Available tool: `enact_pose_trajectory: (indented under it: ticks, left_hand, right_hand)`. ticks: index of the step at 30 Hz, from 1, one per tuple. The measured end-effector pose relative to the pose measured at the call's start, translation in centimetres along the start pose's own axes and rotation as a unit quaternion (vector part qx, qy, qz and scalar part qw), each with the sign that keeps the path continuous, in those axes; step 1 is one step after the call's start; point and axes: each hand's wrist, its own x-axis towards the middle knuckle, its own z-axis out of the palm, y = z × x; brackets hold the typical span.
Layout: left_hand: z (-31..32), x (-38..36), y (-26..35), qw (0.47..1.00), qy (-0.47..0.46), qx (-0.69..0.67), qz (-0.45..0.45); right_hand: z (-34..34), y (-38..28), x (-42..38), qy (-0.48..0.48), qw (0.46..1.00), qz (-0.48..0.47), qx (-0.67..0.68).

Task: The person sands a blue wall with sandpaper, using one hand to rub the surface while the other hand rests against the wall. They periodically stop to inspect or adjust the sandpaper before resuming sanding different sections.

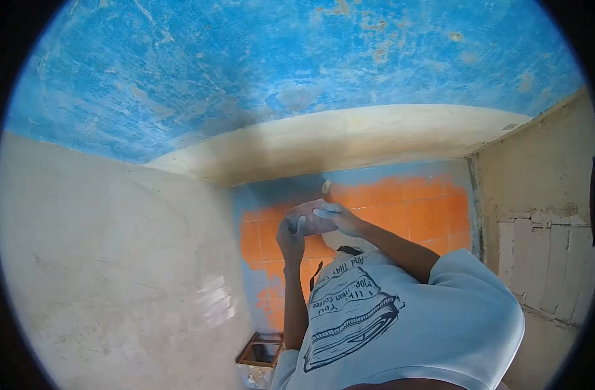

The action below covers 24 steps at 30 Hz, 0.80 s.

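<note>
A flat reddish-brown sheet [314, 223], which looks like sandpaper, is held up in front of my chest between both hands. My left hand [291, 235] grips its left end, thumb lying over the near face. At the upper right side, my right hand [337, 217] pinches the same sheet, with fingers along its edge. The sheet is roughly rectangular and tilted, and parts of it are hidden under my fingers.
Ahead stands a scuffed blue wall [297, 58] with a cream band [375, 130] below. Pale walls [115, 247] rise on both sides. A small whitish object [326, 186] lies on the orange-and-grey floor [434, 208]. A wooden-framed piece [261, 351] stands at lower left.
</note>
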Motion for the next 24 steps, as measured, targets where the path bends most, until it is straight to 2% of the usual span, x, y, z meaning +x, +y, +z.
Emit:
enact_pose_trajectory:
  ticks: [3,6,9,12,14,17,18,20,23,24]
  left_hand:
    - [-2.9,2.9,-1.7,0.997,0.026,-0.044,0.056]
    - [-7.5,6.4,-3.9,0.996,0.024,-0.075,-0.042]
    - [-11.7,9.4,-5.6,0.994,0.022,-0.084,-0.06]
    - [-13.4,12.3,-7.7,0.989,0.019,-0.115,-0.09]
    - [-13.4,13.9,-8.5,0.983,0.016,-0.148,-0.106]
    - [-12.8,17.0,-8.8,0.964,0.004,-0.224,-0.145]
    - [-12.5,18.3,-9.4,0.965,-0.018,-0.234,-0.119]
    - [-12.2,21.0,-10.5,0.964,-0.064,-0.25,-0.068]
    - [-11.0,25.3,-10.0,0.969,-0.044,-0.234,-0.071]
    - [-11.2,26.7,-9.3,0.972,-0.033,-0.226,-0.045]
  right_hand:
    - [2.9,0.4,3.5,0.052,0.974,0.028,0.22]
    - [5.1,-0.6,8.2,0.072,0.964,-0.027,0.256]
    - [3.6,-0.2,13.8,0.135,0.982,-0.057,0.118]
    - [3.4,-3.0,17.6,0.236,0.966,-0.097,0.034]
    - [3.9,-4.3,20.1,0.34,0.929,-0.149,0.009]
    - [2.6,-5.2,22.5,0.42,0.89,-0.177,-0.012]
    - [2.2,-5.5,23.2,0.432,0.884,-0.176,-0.016]
    - [2.4,-7.9,23.8,0.506,0.84,-0.197,-0.005]
    - [3.8,-9.1,26.2,0.585,0.778,-0.224,-0.047]
    - [4.3,-8.9,27.5,0.606,0.758,-0.233,-0.07]
